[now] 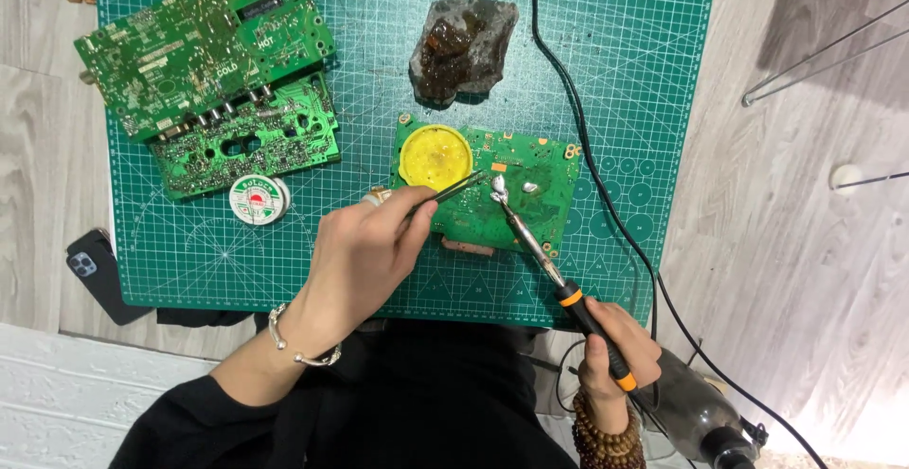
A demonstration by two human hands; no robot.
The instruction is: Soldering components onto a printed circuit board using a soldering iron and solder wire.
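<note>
Small green rectangular circuit board point(530, 194) lies mid green cutting mat point(379, 270). Right hand point(615, 351), fingers closed round black-and-orange soldering iron point(554, 275), tip on board centre. Left hand point(365, 251) pinches metal tweezers point(445, 190), tips at board's left, beside round yellow tin point(436, 155)

Matt green cutting mat point(379, 270) lay rubbery; the circuit board point(540, 204) showed glossy solder blobs; metal tweezers point(445, 192) gleamed; the soldering iron point(554, 275) had a black-and-orange plastic grip; wooden beads point(601, 441) looked dull.
</note>
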